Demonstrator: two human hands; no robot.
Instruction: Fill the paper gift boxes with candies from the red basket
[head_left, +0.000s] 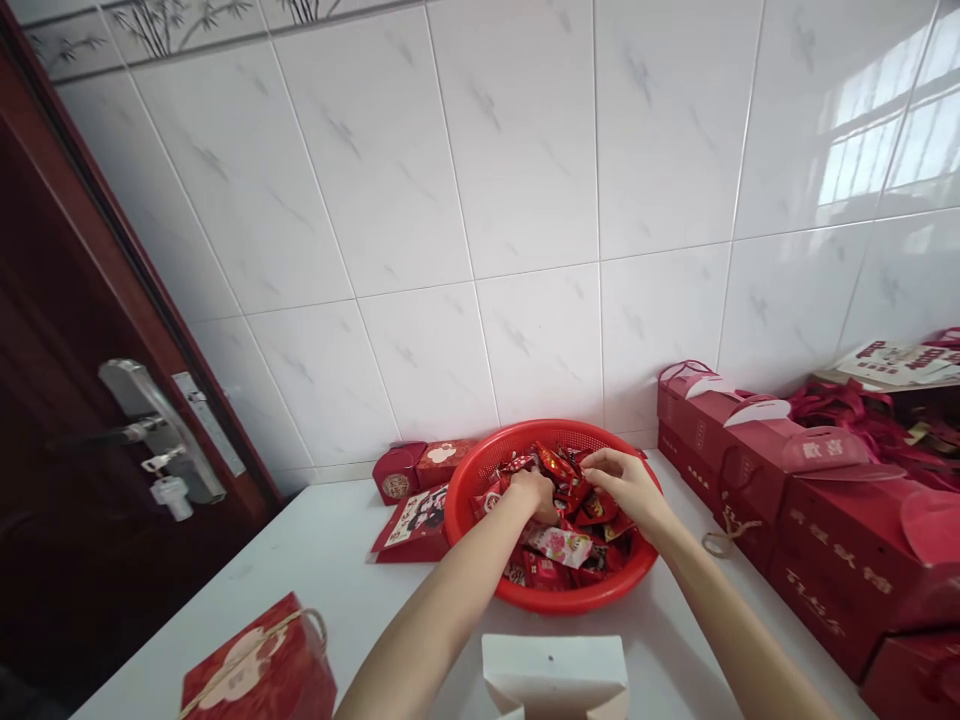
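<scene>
A red plastic basket (553, 603) filled with wrapped candies (559, 546) stands on the white tabletop by the wall. My left hand (535, 495) is down among the candies, its fingers curled and partly hidden, so what it grips cannot be made out. Over the right part of the pile is my right hand (622, 487), with bent fingers spread apart and their tips at the wrappers. Most wrappers are red; a white and pink one lies in front of my left hand. An open white-lined box (553, 660) sits nearest to me, between my forearms.
Several red gift boxes (832, 560) line the right side, with red ribbons (847, 415) behind them. A red box with a cord handle (262, 665) stands at front left. Other red packages (416, 525) lie left of the basket. A dark door (90, 300) borders the table's left.
</scene>
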